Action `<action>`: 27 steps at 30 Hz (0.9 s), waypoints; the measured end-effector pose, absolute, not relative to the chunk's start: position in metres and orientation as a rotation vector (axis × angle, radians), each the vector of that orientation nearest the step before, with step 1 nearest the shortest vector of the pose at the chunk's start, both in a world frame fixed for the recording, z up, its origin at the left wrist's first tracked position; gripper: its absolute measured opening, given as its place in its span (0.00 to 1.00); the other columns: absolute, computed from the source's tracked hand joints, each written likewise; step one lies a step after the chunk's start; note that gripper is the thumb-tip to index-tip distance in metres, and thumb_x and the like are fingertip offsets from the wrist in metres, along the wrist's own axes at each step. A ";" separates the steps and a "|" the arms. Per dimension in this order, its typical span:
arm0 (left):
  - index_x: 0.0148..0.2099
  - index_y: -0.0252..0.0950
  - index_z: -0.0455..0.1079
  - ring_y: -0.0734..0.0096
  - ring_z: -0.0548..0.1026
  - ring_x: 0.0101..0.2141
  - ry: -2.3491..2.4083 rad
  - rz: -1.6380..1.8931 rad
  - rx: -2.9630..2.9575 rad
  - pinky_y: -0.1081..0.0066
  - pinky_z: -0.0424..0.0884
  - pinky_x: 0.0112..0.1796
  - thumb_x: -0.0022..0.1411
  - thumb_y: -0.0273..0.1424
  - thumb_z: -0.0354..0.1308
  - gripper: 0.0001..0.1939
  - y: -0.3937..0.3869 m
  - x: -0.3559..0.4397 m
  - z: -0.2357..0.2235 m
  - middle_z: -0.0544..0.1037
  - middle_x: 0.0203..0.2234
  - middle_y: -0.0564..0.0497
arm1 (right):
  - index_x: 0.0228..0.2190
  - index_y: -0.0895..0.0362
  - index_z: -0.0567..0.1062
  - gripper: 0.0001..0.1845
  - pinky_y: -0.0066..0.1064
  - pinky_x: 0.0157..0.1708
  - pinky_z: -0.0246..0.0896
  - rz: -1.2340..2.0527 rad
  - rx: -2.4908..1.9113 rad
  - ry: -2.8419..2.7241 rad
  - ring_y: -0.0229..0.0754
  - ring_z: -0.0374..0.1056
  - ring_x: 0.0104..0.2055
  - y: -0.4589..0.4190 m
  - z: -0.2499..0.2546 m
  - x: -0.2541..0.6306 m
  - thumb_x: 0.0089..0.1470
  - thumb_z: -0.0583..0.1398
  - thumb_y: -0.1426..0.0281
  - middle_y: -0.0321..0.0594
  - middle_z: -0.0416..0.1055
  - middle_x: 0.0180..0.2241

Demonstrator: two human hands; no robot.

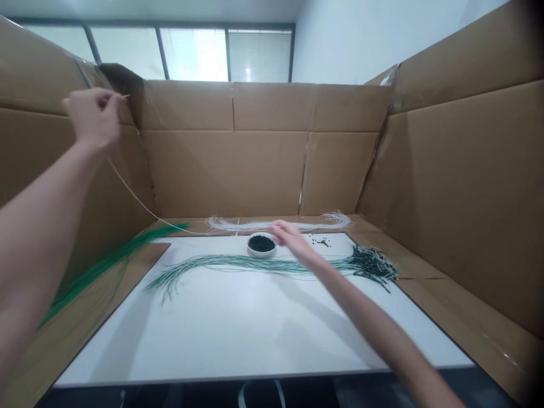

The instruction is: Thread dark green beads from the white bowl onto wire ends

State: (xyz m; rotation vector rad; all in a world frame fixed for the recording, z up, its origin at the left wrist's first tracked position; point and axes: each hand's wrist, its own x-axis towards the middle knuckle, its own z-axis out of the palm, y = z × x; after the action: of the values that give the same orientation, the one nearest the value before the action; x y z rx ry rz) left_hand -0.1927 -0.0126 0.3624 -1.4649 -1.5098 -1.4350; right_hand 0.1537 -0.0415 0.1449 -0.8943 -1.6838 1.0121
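My left hand [96, 116] is raised high at the left, fingers pinched round the end of a thin white cord [140, 203]. From there the cord curves down to the back of the board, beside the white bundle. My right hand [289, 237] reaches to the right rim of a small white bowl [262, 254] of black beads [261, 243]. Its fingers are drawn together; whatever they hold is too small to see. Under my right forearm lies a bundle of green cords [238, 262], with a dense cluster of dark beads [372, 263] at its right end.
A white bundle of cords [276, 226] lies along the back. Loose black beads [322, 242] are scattered right of the bowl. Bright green cords [106, 263] rest at the left, beyond the white board [238, 328]. Cardboard walls [263, 170] enclose the back and both sides.
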 end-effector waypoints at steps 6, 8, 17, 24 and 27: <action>0.41 0.27 0.66 0.82 0.62 0.29 -1.217 -1.577 -1.713 0.74 0.61 0.40 0.62 0.43 0.39 0.24 0.013 -0.075 0.378 0.73 0.34 0.52 | 0.45 0.59 0.60 0.17 0.29 0.44 0.55 0.579 -0.983 -1.905 0.36 0.62 0.45 0.000 0.164 -0.030 0.58 0.39 0.73 0.43 0.68 0.40; 0.39 0.29 0.67 0.80 0.63 0.31 -1.186 -1.484 -1.800 0.73 0.60 0.40 0.63 0.39 0.41 0.20 0.017 -0.046 0.355 0.73 0.33 0.51 | 0.44 0.64 0.63 0.15 0.33 0.44 0.56 0.552 -1.170 -2.218 0.45 0.61 0.49 0.009 0.166 -0.045 0.56 0.46 0.73 0.52 0.66 0.44; 0.32 0.34 0.68 0.71 0.68 0.26 -1.771 -1.383 -2.429 0.72 0.61 0.32 0.56 0.32 0.48 0.10 0.013 -0.049 0.106 0.72 0.23 0.52 | 0.36 0.58 0.74 0.12 0.28 0.40 0.59 0.716 -0.553 -2.940 0.42 0.68 0.40 -0.063 0.088 0.099 0.49 0.55 0.71 0.42 0.72 0.39; 0.34 0.34 0.66 0.73 0.69 0.25 -1.961 -1.596 -2.454 0.76 0.62 0.27 0.57 0.39 0.45 0.14 -0.009 -0.037 0.039 0.73 0.25 0.52 | 0.38 0.60 0.72 0.14 0.30 0.38 0.63 0.690 -1.128 -2.218 0.40 0.69 0.37 -0.029 0.067 0.180 0.49 0.54 0.70 0.43 0.72 0.37; 0.32 0.34 0.65 0.75 0.68 0.25 -1.925 -1.757 -2.587 0.77 0.62 0.27 0.56 0.39 0.47 0.13 -0.018 -0.023 0.048 0.71 0.25 0.53 | 0.45 0.58 0.67 0.21 0.28 0.35 0.65 0.821 -1.097 -1.992 0.39 0.68 0.38 -0.012 0.068 0.171 0.47 0.57 0.67 0.44 0.70 0.40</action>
State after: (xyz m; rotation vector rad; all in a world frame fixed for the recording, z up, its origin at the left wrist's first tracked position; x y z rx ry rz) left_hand -0.0230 -0.0181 0.0476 -2.5873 -1.9251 -1.7569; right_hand 0.1710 -0.0118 0.0684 -1.0975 -1.9919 0.8214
